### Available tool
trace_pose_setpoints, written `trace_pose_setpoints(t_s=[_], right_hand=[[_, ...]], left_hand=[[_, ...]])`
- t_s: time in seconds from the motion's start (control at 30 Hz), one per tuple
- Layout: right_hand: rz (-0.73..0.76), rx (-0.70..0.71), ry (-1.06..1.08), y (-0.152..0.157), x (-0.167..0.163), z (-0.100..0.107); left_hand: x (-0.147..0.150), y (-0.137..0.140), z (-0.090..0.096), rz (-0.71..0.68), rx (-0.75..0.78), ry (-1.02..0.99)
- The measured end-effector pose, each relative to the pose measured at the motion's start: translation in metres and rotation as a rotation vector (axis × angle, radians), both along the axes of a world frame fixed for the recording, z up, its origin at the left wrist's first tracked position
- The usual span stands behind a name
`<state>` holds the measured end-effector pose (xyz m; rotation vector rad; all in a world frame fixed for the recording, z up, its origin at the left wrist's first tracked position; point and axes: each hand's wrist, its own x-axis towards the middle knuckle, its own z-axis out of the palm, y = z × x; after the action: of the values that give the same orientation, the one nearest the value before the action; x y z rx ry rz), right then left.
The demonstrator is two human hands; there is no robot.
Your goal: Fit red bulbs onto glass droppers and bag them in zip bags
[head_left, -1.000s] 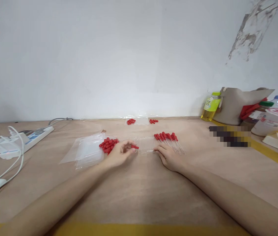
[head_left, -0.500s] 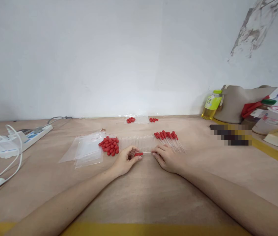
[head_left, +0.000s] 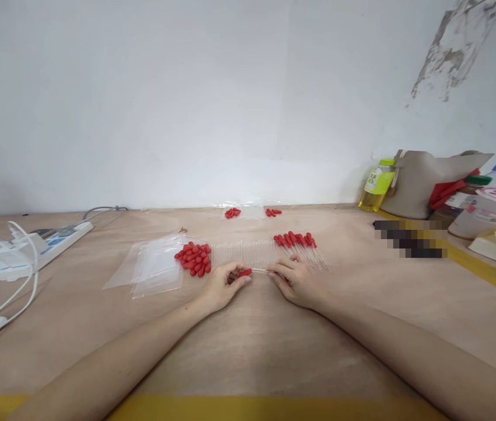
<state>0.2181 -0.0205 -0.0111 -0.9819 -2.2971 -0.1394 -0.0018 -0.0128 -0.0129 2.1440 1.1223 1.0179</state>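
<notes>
Between the fingers of my left hand (head_left: 223, 286) is a red rubber bulb (head_left: 245, 272), its mouth pointing right. My right hand (head_left: 295, 282) pinches a thin clear glass dropper tube (head_left: 259, 271), whose left end meets the bulb; how far it goes in I cannot tell. Just left of my left hand lies a pile of loose red bulbs (head_left: 194, 258). A row of bare clear tubes (head_left: 241, 252) lies side by side beyond my hands. Behind my right hand, several droppers with red bulbs fitted (head_left: 296, 240) lie slanted together.
Flat clear plastic bags (head_left: 155, 266) lie left of the pile. Small groups of red bulbs (head_left: 233, 213) sit near the wall with clear film. A power strip (head_left: 55, 251) with white cables is at far left; a yellow-green bottle (head_left: 376, 186), a grey bag (head_left: 412, 184) and a cup (head_left: 485, 213) stand right.
The bulb and tube stay in line between my hands, with the visible tube slightly shorter or shifted left. Both hands hardly move; the whole view shifts slightly.
</notes>
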Motion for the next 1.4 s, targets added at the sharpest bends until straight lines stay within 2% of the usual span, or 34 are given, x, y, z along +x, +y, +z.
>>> trace_pose_setpoints(t_s=[0.27, 0.47, 0.57, 0.77, 0.87, 1.0, 1.13, 1.27, 1.33, 1.4], right_hand=[[0.09, 0.034, -0.019, 0.0, -0.001, 0.0], [0.125, 0.057, -0.042, 0.003, 0.002, 0.004], [0.117, 0.07, -0.057, 0.004, 0.003, 0.005], [0.041, 0.1, -0.114, -0.001, -0.005, 0.005], [0.025, 0.045, -0.097, -0.004, -0.01, 0.003], [0.002, -0.109, -0.076, -0.007, -0.014, 0.003], [0.012, -0.231, -0.127, -0.008, -0.014, 0.01], [0.064, -0.197, -0.18, -0.013, -0.012, 0.024], [0.063, -0.153, -0.215, -0.015, -0.011, 0.029], [-0.011, -0.114, -0.201, -0.012, -0.008, 0.031]], left_hand=[[0.0, -0.004, 0.007, 0.014, 0.109, 0.123], [0.001, -0.009, 0.012, -0.096, 0.18, 0.171], [0.002, -0.011, 0.014, -0.131, 0.193, 0.211], [0.002, -0.009, 0.011, -0.116, 0.254, 0.287], [0.001, -0.009, 0.009, -0.123, 0.29, 0.305], [0.001, -0.01, 0.008, -0.15, 0.31, 0.309], [0.0, -0.009, 0.011, -0.198, 0.333, 0.359], [-0.002, -0.009, 0.014, -0.212, 0.365, 0.35], [-0.003, -0.009, 0.015, -0.158, 0.365, 0.316], [-0.005, -0.009, 0.015, -0.072, 0.34, 0.286]])
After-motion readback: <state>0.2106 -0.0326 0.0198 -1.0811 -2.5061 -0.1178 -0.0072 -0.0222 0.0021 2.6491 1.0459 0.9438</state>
